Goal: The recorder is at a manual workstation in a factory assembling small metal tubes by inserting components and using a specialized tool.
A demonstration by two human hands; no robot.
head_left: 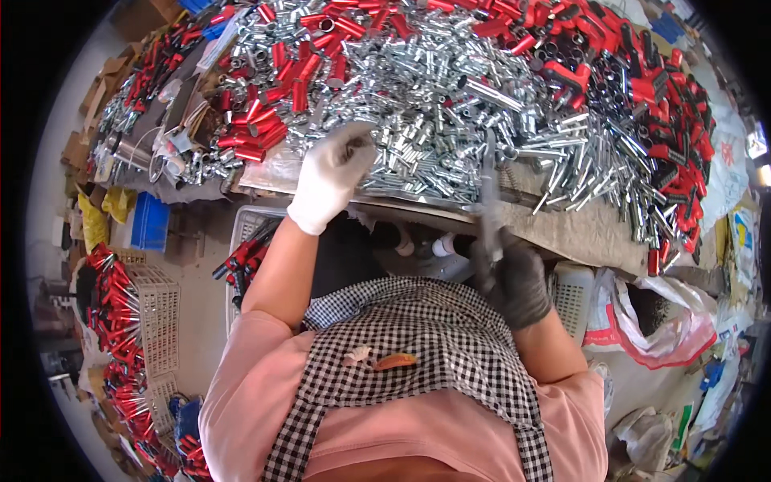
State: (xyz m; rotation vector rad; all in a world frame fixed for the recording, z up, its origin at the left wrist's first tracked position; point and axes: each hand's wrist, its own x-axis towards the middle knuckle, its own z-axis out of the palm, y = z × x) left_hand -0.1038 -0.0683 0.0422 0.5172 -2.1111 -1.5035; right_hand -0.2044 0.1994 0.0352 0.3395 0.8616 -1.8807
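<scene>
My left hand [331, 173], in a white glove with darkened fingertips, is held over the near edge of a heap of small silvery metal parts [430, 120]. Its fingers curl in toward the thumb; whatever may be between them is too small to make out. My right hand [518, 281], in a dark grey glove, is closed at the table's front edge. A long, narrow silvery metal piece [489, 185] sticks up from it toward the heap, smeared by motion, so its exact kind is unclear. Red tubes [299, 80] lie among the metal parts beyond my left hand.
Thin metal rods [590, 165] and red-and-black handles [658, 104] are piled at the table's right. Below the table stand a pale crate [245, 229] at left and an open white-and-pink sack [642, 321] at right. Crates [157, 313] beside red-handled tools line the left floor.
</scene>
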